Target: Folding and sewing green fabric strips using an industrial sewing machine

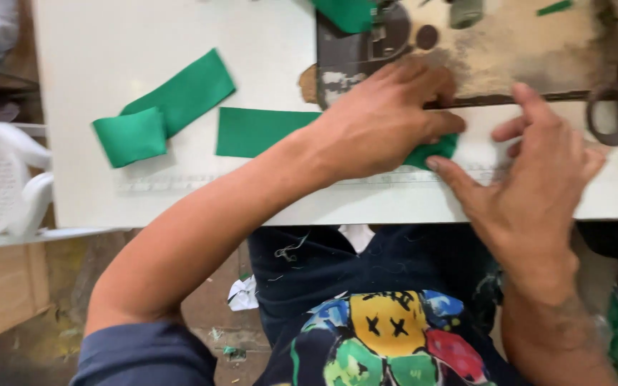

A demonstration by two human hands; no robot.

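Green fabric strip [255,131] lies flat on the white bench [101,50], its end under the left hand [384,121], whose grip presses it down. At three o'clock, the right hand [538,171], fingers spread, steadies that end. Judged: aligning; careful feeding needed.

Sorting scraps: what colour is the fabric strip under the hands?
Plain green fabric strip, seen in the head view.
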